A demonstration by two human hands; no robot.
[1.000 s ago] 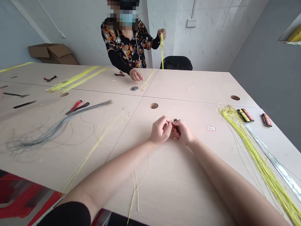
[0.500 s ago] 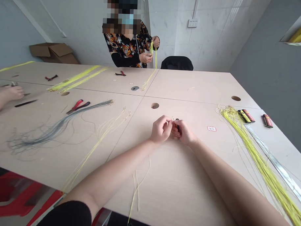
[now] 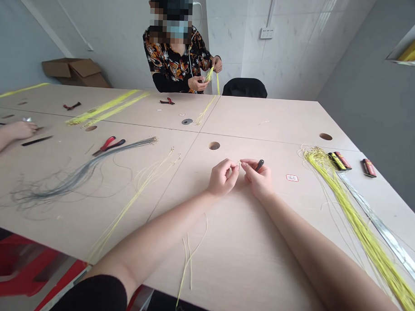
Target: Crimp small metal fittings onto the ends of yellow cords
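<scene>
My left hand (image 3: 223, 178) is closed in a pinch near the middle of the table, on the end of a thin yellow cord. The cord (image 3: 190, 259) comes out below my left forearm and trails toward the near edge. Just to the right, the thumb and forefinger of my right hand (image 3: 259, 181) also meet at the small cord end, almost touching the left fingertips. A slim black tool (image 3: 260, 164) sits in my right hand, its rounded end sticking up past the fingers. The rest of it is hidden, and its kind is unclear.
Yellow cords (image 3: 350, 219) lie in a long bundle at right, near batteries (image 3: 340, 160). Grey cords (image 3: 87, 171), red-handled pliers (image 3: 109, 145) and loose yellow cords (image 3: 138, 196) lie left. A co-worker (image 3: 177, 59) holds yellow cords opposite; another person's hand (image 3: 23, 129) is at far left.
My right hand has turned and shifted slightly right. The black tool has moved from between my hands back into the right hand, and the right fingertips now pinch at the cord end.
</scene>
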